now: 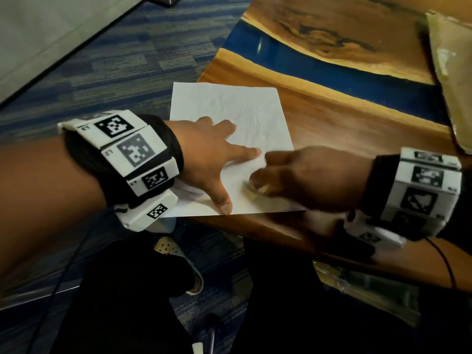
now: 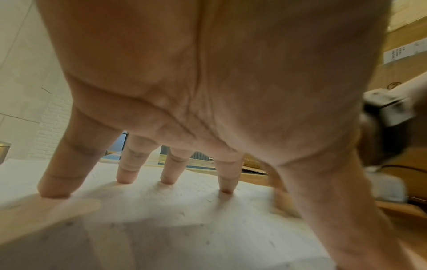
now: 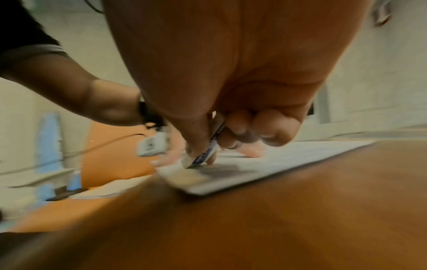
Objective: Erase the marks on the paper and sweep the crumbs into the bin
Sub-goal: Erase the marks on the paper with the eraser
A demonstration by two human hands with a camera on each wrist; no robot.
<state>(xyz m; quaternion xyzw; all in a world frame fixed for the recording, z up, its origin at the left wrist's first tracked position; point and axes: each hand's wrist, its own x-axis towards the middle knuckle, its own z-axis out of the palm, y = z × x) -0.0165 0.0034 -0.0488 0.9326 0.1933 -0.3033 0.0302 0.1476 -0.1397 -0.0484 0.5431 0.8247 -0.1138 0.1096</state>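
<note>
1. Paper lies at the near left corner of the wooden table, with its left edge hanging past the table's edge over the carpet. That puts the sheet straight in front of you, where both hands reach it.

2. Your left hand is spread flat on the sheet, its fingers straight and fanned with the tips pressing down; it grips nothing. I judge this is there to pin the paper so that rubbing cannot drag or crumple it.

3. Your right hand is curled round an eraser, pinching it between thumb and fingertips. The eraser's white end touches the paper near the sheet's near right corner, just beside your left thumb. Holding it low and tilted puts the pressure on one small corner of rubber.

4. Faint grey marks show across the middle of the sheet in the head view, and small dark crumbs lie scattered on it under your left palm. So I judge erasing is under way, not done.

5. No bin can be told with certainty in any view; a cardboard box sits at the table's far right.

6. Keep the left hand's pressure close to the eraser, since the overhanging edge could let the sheet slip.
</note>
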